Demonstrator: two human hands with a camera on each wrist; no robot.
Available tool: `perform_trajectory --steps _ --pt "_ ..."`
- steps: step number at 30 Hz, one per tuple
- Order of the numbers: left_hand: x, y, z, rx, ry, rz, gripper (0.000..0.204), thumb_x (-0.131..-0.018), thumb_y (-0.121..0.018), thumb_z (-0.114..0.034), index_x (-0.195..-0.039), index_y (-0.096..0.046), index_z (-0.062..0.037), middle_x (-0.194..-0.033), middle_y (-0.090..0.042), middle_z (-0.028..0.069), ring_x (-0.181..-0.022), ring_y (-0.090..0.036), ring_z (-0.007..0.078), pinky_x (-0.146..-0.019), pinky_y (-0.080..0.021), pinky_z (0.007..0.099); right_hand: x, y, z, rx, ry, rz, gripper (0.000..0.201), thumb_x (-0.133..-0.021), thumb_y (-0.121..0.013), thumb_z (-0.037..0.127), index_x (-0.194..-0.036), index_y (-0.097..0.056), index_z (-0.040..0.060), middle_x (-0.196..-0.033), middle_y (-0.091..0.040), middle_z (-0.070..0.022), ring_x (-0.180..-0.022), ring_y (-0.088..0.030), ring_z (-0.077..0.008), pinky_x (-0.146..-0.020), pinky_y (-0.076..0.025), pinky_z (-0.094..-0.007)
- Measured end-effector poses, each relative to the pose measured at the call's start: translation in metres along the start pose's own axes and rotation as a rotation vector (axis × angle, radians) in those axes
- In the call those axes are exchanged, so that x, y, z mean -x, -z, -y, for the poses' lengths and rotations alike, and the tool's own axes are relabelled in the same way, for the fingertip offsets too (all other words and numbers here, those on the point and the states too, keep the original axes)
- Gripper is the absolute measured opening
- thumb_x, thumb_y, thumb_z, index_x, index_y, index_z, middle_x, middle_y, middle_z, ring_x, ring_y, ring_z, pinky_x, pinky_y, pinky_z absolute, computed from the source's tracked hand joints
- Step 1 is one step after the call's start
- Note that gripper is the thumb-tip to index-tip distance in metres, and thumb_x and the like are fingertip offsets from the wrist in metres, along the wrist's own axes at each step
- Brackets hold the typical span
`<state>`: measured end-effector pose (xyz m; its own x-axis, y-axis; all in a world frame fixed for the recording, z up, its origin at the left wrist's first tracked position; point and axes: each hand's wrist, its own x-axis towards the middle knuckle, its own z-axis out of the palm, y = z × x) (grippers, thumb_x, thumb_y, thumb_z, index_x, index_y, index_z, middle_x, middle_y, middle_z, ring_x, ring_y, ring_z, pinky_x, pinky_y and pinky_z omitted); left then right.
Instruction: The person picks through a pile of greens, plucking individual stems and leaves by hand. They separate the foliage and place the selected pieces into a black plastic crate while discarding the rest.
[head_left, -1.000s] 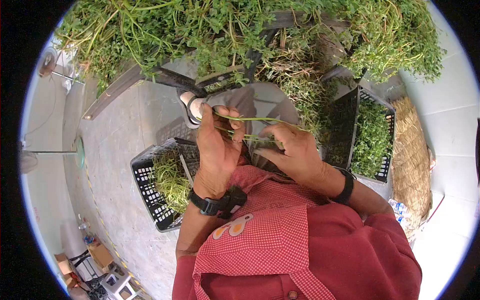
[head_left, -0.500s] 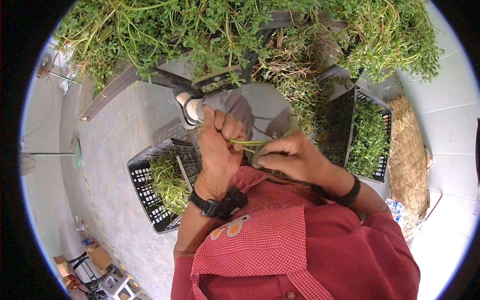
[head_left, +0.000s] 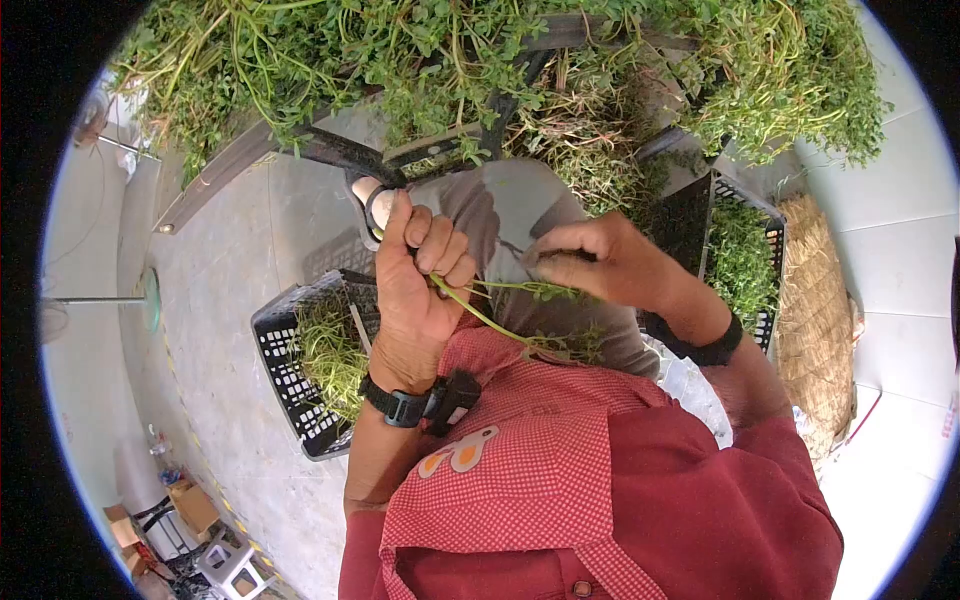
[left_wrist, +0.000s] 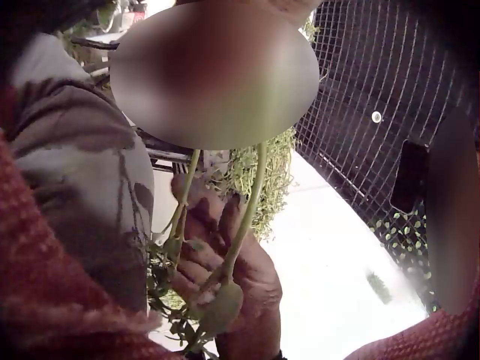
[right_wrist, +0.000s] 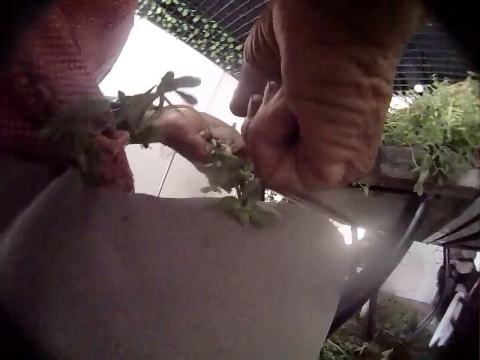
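Note:
My left hand [head_left: 425, 270] grips green stems [head_left: 470, 305] over my lap in the head view, its fingers curled round them. Two stems reach out to the right and end in leafy tips [head_left: 570, 350]. My right hand [head_left: 610, 260] is just above the upper stem's leaves, thumb and fingertips bent close together; I cannot tell whether they pinch anything. In the right wrist view the curled right hand [right_wrist: 322, 97] is beside a leafy sprig [right_wrist: 232, 180]. A blurred oval hides most of the left hand in the left wrist view, with the stems [left_wrist: 251, 202] hanging below.
Heaped leafy greens [head_left: 400, 60] cover the table ahead. A black crate [head_left: 285, 385] of pale stems stands at left, another crate [head_left: 775, 265] of greens at right. More plants [head_left: 585, 130] lie under the table. A straw roll [head_left: 820, 320] leans by the right wall.
Half a second ago both hands were at the stems, close together. The right hand has since moved up and right, the left slightly left, and the stems' leafy ends now show.

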<state>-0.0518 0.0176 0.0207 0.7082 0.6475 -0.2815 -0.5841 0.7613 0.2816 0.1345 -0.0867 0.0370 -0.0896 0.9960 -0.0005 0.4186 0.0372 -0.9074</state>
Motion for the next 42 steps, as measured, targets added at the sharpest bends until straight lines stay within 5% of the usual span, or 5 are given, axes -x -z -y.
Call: perform_trajectory --steps 14,19,24,39,42 --pt "0.004 0.000 0.001 0.021 0.061 0.092 0.044 -0.096 -0.041 -0.039 -0.059 -0.034 -0.0161 -0.049 -0.020 -0.0061 -0.043 -0.014 0.0074 -0.039 -0.013 0.0246 0.001 -0.018 -0.016 0.452 -0.014 -0.245 0.012 -0.078 -0.062 0.009 -0.083 -0.063 -0.0019 -0.063 -0.061 -0.0087 -0.057 -0.059 -0.0143 -0.054 -0.046 -0.0282" --pt "0.006 -0.001 -0.006 0.026 0.029 0.086 0.044 -0.096 -0.041 -0.039 -0.059 -0.034 -0.0161 -0.049 -0.021 -0.0062 -0.043 -0.015 0.0073 -0.039 -0.013 0.0245 0.007 0.016 -0.003 -0.708 -0.454 -0.268 0.016 -0.085 -0.050 0.019 -0.084 -0.056 0.0047 -0.076 -0.063 -0.0111 -0.053 -0.056 -0.0167 -0.044 -0.039 -0.0274" --pt "0.002 0.004 -0.004 0.082 0.022 0.106 0.043 -0.096 -0.041 -0.039 -0.060 -0.034 -0.0158 -0.050 -0.021 -0.0061 -0.043 -0.015 0.0075 -0.039 -0.013 0.0245 0.005 0.001 -0.014 0.040 0.068 0.057 0.014 -0.087 -0.052 0.016 -0.091 -0.056 0.0029 -0.067 -0.053 -0.0028 -0.056 -0.048 -0.0098 -0.048 -0.038 -0.0252" --pt "0.005 0.000 0.000 -0.022 -0.061 0.103 0.043 -0.097 -0.038 -0.037 -0.061 -0.033 -0.0158 -0.049 -0.019 -0.0059 -0.042 -0.014 0.0076 -0.038 -0.012 0.0247 0.008 -0.032 -0.016 0.257 0.032 -0.128 0.017 -0.078 -0.061 0.016 -0.084 -0.061 0.0000 -0.068 -0.056 -0.0202 -0.062 -0.057 -0.0353 -0.055 -0.043 -0.0388" --pt "0.004 -0.005 0.012 -0.023 -0.012 0.105 0.043 -0.097 -0.038 -0.037 -0.061 -0.033 -0.0157 -0.049 -0.019 -0.0057 -0.042 -0.014 0.0073 -0.037 -0.012 0.0249 0.011 -0.023 -0.017 0.097 -0.038 -0.254 0.013 -0.084 -0.056 0.010 -0.079 -0.060 -0.0016 -0.057 -0.050 -0.0142 -0.048 -0.046 -0.0195 -0.048 -0.038 -0.0321"
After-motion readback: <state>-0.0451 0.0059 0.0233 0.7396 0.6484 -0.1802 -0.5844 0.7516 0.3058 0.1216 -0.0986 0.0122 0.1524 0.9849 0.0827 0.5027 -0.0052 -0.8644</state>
